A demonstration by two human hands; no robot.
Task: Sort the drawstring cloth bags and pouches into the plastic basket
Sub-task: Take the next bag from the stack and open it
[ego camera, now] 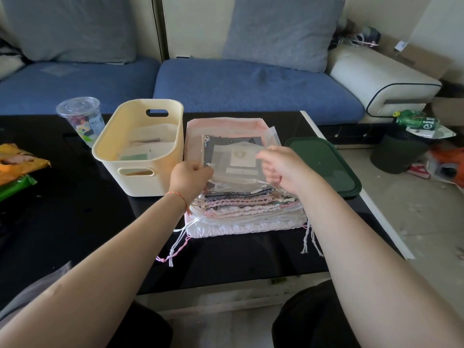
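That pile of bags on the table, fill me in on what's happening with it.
A person seated at the black table is sorting a stack of drawstring bags. Both hands hold the top pouch, a translucent one, lifted off the stack: the left hand grips its left edge, the right hand pinches its right side. The cream plastic basket stands just left of the stack and already holds a few pouches.

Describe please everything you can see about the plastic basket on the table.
The plastic basket is cream, with rounded corners and a cut-out handle slot at each short end. It stands upright and open on the black table, just left of the pile of bags. A few flat packets already lie inside. Neither hand touches it.
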